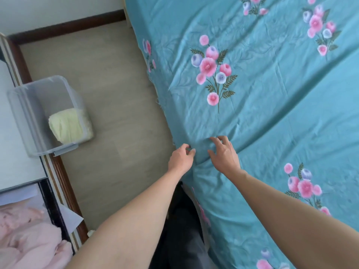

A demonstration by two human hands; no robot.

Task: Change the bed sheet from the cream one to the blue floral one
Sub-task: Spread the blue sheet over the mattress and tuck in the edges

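The blue floral sheet [272, 98] lies spread over the bed, creased, with pink and lilac flower bunches; its left edge hangs over the bed's side. My left hand [180, 158] is at that edge, fingers curled, pinching the sheet's border. My right hand [223, 154] rests on the sheet just to the right, fingers bent with the tips pressing into the fabric. A folded cream cloth [68, 125] lies inside a clear plastic bin [35, 105] on the floor to the left.
A strip of beige floor [108, 105] runs between the bed and a dark-edged cabinet [19, 152] on the left. Pink bedding [29, 239] sits at the lower left. My dark trousers [180, 230] show below, close to the bed's side.
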